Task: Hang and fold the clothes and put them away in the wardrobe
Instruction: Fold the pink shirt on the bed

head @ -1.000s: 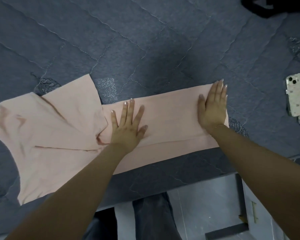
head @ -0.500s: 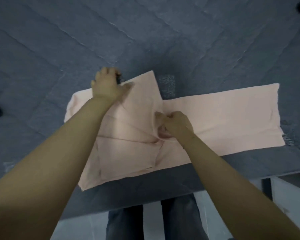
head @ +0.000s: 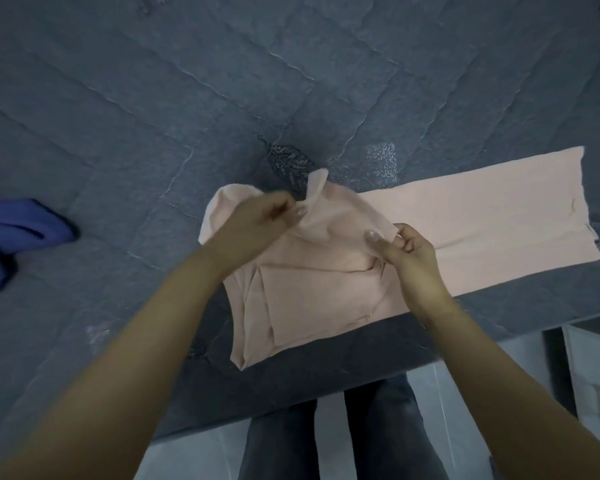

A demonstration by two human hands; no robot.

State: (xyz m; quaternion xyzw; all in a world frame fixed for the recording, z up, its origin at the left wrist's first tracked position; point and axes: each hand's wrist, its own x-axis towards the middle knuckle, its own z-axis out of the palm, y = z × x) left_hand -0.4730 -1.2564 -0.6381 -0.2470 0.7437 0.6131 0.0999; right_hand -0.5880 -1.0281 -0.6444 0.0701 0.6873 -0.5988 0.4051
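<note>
Head view, looking down over a bed (head: 153, 98) covered in a dark grey-blue quilted spread that fills most of the frame.

A pale pink garment (head: 465, 230) lies near the bed's front edge, from the centre out toward 3 o'clock. Its right part is a long, flat, folded strip reaching toward the right edge of the frame. Its left part, at the centre, is bunched and layered, with several overlapping folds hanging down toward 6 o'clock.

The left hand (head: 257, 220) sits just left of centre, around 10 o'clock from the middle of the garment. Its fingers are curled and pinch a raised flap of the pink cloth, with a small peak of fabric standing up just beyond the fingertips. The hand is slightly blurred.

The right hand (head: 406, 251) is just right of centre. Its thumb and fingers are closed on an edge of the same cloth, lifting it a little off the layers below.

Both bare forearms enter from the bottom corners of the frame.

At 9 o'clock, at the left edge and well apart from the pink garment, lies a crumpled blue-purple garment (head: 25, 226).

At 6 o'clock, below the bed's edge, the person's legs (head: 326, 445) in dark trousers stand on a pale floor (head: 194, 455).

At 4 o'clock, a pale piece of furniture (head: 596, 375) with a handle shows beside the bed.
</note>
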